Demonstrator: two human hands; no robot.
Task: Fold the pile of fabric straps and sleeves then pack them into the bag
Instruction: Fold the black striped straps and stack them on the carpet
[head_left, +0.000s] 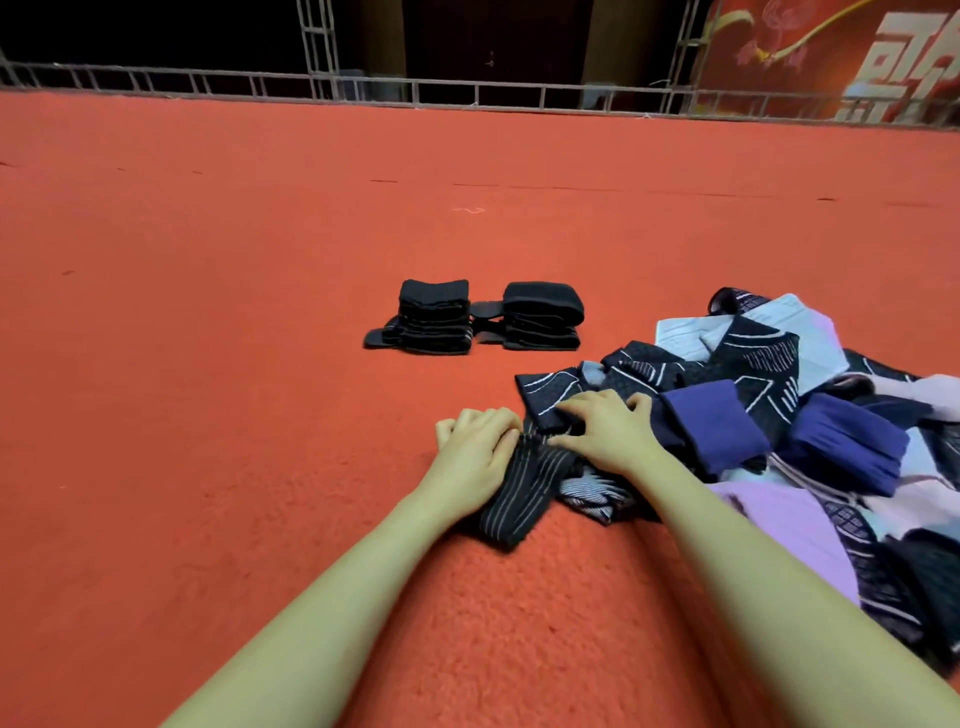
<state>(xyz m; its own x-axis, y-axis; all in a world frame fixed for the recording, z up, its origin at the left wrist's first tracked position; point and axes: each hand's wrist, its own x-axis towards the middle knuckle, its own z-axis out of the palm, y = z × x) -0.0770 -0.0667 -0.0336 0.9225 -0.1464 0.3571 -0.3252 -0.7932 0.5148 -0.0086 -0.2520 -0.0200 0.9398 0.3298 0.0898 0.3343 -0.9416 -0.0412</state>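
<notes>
Both hands on one striped strap at the near-left edge of the loose pile.

Left hand: fingers curled over the strap's far end, gripping it. Right hand: fingers spread and bent, pressing down on the strap and on the patterned sleeve just beyond its fingertips. Can't tell if the right thumb is actually pinching anything, so I read it as a flat press, not a clamp.

Key geometry: the strap's long axis runs diagonally, from between the two hands back toward the person and to the left. The free tail lies under the left wrist, on the carpet. The far end is tucked under pile fabric on the right hand's side.

My read: the next move is pulling the strap clear toward the left hand, away from the pile, while the right pins the rest. The left hand is nearer the free length and should lead.

Two folded black stacks sit ahead of both hands, well apart, slightly left of the left hand's line. A finished fold likely goes there.

No bag in view. Packing not started; most of the pile is unfolded, to the right of the right hand.
</notes>
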